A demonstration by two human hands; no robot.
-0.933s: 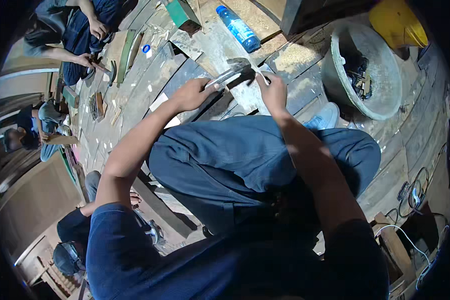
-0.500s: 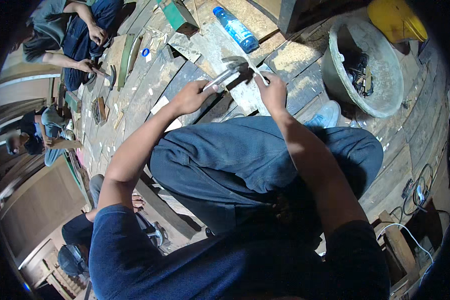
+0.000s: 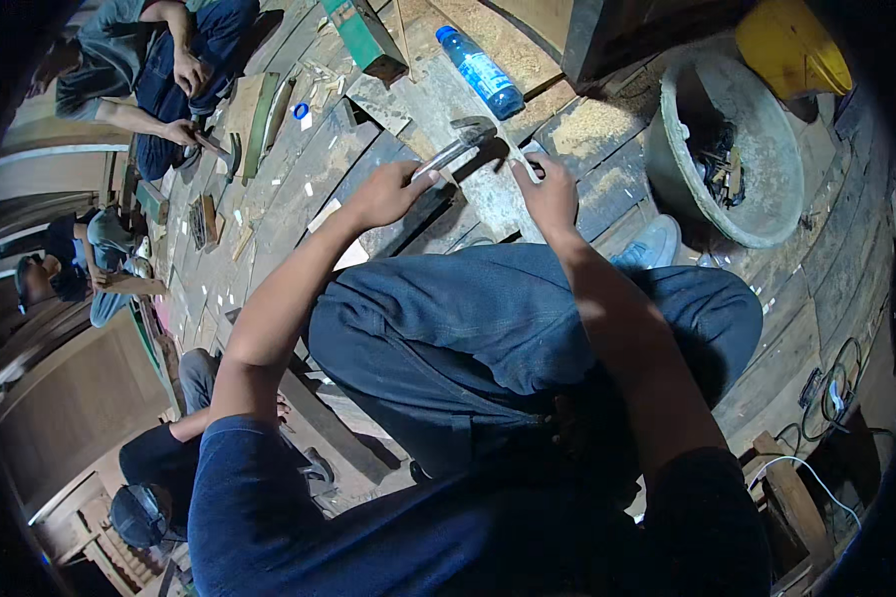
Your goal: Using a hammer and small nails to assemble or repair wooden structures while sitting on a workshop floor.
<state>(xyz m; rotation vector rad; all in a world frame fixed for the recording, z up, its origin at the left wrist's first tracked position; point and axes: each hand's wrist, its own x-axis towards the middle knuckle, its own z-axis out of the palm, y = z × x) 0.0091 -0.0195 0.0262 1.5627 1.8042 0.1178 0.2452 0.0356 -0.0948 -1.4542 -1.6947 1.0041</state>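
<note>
My left hand (image 3: 390,195) is closed round the handle of a claw hammer (image 3: 452,153). The hammer's head hangs over a pale, worn board (image 3: 495,199) lying in front of my knees. Close to the hammer head, my right hand (image 3: 551,199) is closed, thumb and forefinger brought together at the board's right side. Whatever those fingers pinch is too small to make out. Beyond the board lies a blue-capped plastic bottle (image 3: 480,74) on its side.
A large grey tub (image 3: 782,164) with dark scraps stands at right, near a yellow container (image 3: 791,50). A green box-shaped piece (image 3: 366,42) lies ahead. Co-workers sit at left, one holding a hammer (image 3: 231,154). Cables (image 3: 838,393) lie at lower right; wood chips litter the planks.
The hammer head has tilted and shifted slightly, and both hands have moved a little. A thin pale strip visible by my right fingers before is now hard to see. The whole view has shifted slightly.
</note>
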